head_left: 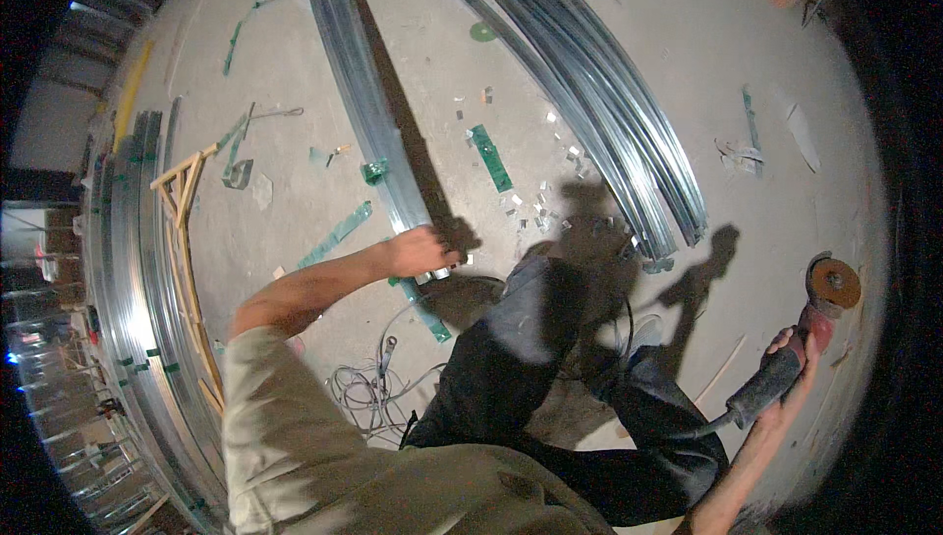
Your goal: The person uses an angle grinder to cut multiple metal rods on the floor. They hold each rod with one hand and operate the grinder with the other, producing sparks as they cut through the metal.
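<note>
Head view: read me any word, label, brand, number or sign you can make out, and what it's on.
No readable text anywhere in view.
Red-and-black handheld angle grinder in the right hand: no legible marking.
Round orange-brown disc: any print too blurred to read.
Long silver metal channels at the left hand: none legible.

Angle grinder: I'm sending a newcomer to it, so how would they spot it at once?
Start at the broad bundle of shiny metal channels right of top centre. From its lower end, go right and down to the person's right hand. It holds the red-and-black grinder, set apart by its round, rust-brown disc.
</note>
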Tool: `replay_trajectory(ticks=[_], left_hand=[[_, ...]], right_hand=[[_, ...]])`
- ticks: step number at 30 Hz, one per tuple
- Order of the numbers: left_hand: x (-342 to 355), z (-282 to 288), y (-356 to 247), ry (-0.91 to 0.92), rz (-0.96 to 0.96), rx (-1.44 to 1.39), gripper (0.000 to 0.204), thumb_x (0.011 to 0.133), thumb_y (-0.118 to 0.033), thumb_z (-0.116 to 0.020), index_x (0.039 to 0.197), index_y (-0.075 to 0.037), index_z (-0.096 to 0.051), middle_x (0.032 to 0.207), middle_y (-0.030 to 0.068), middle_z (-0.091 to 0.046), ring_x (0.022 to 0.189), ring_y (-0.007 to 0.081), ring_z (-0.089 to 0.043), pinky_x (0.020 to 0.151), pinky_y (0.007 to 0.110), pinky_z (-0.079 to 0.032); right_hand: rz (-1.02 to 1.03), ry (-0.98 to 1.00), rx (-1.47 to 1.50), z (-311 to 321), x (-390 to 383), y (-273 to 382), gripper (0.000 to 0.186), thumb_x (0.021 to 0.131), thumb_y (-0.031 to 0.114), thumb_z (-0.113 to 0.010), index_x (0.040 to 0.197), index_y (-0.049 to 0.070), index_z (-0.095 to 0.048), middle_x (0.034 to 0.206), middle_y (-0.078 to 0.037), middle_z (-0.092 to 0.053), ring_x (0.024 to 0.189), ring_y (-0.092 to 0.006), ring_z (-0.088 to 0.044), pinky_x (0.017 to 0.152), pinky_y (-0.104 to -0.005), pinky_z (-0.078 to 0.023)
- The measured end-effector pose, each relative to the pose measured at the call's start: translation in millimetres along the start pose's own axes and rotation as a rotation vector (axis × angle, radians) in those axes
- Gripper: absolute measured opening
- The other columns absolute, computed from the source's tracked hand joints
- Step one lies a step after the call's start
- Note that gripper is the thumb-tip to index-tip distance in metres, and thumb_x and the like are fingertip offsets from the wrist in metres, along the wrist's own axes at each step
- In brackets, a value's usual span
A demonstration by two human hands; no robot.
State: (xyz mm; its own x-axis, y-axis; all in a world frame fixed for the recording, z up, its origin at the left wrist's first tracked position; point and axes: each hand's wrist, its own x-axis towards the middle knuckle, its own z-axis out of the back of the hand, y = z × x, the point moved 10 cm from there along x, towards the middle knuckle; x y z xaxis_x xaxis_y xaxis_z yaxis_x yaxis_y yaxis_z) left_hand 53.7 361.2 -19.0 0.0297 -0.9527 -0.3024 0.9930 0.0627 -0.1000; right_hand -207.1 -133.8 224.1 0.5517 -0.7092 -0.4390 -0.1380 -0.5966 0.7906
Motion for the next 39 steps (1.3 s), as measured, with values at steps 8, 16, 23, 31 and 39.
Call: replay_trajectory(ticks=[8, 16, 23, 31, 39], left_hand=[[-5.4, -64.3, 2.6, -0.030, -0.046, -0.031, 0.038, 0.081, -0.019, -0.064, 0.116, -0.005, -0.064, 0.093, 0.0102, -0.071, 0.093, 0.0279, -0.070, 0.077, 0.041, -0.057], [73.3, -120.9, 23.9, 0.235, -0.057, -0.196, 0.065, 0.075, -0.060, -0.073, 0.098, 0.000, -0.072, 0.105, 0.0223, -0.072, 0.101, 0.0393, -0.069, 0.089, 0.049, -0.054], [36.6, -69.8, 20.8, 0.455, 0.058, -0.341, 0.086, 0.082, -0.081, -0.052, 0.090, 0.002, -0.074, 0.093, 0.0220, -0.072, 0.097, 0.0405, -0.068, 0.086, 0.050, -0.052], [-50.2, 57.3, 36.1, 0.452, 0.137, -0.332, 0.091, 0.099, -0.074, -0.024, 0.072, -0.002, -0.073, 0.073, 0.0226, -0.068, 0.079, 0.0411, -0.069, 0.075, 0.049, -0.054], [-99.0, 282.1, 39.2, 0.228, 0.172, -0.178, 0.078, 0.102, -0.064, -0.040, 0.058, -0.003, -0.063, 0.053, 0.0163, -0.058, 0.056, 0.0316, -0.065, 0.056, 0.042, -0.055]], right_hand=[[-0.016, -0.059, -0.064, -14.9, 0.5, -5.9, 0.030, 0.099, 0.024, -0.063, 0.115, 0.000, -0.055, 0.098, -0.013, -0.064, 0.083, -0.0209, -0.063, 0.076, -0.0322, -0.057], [0.012, 0.015, -0.160, -42.1, -10.1, -7.6, 0.028, 0.100, 0.023, -0.062, 0.113, 0.000, -0.054, 0.091, -0.012, -0.062, 0.078, -0.0213, -0.061, 0.075, -0.0318, -0.057], [0.008, -0.011, -0.144, -26.5, -15.2, -10.4, 0.029, 0.099, 0.020, -0.064, 0.116, 0.000, -0.053, 0.095, -0.013, -0.062, 0.082, -0.0210, -0.061, 0.076, -0.0331, -0.057], [0.064, 0.054, -0.236, -28.7, -5.6, -2.2, 0.029, 0.096, 0.020, -0.066, 0.113, 0.000, -0.052, 0.089, -0.013, -0.062, 0.076, -0.0209, -0.060, 0.071, -0.0318, -0.055], [0.021, -0.004, -0.008, -30.9, -4.8, -5.0, 0.030, 0.094, 0.015, -0.070, 0.115, 0.002, -0.053, 0.093, -0.014, -0.065, 0.080, -0.0222, -0.066, 0.073, -0.0351, -0.057]])
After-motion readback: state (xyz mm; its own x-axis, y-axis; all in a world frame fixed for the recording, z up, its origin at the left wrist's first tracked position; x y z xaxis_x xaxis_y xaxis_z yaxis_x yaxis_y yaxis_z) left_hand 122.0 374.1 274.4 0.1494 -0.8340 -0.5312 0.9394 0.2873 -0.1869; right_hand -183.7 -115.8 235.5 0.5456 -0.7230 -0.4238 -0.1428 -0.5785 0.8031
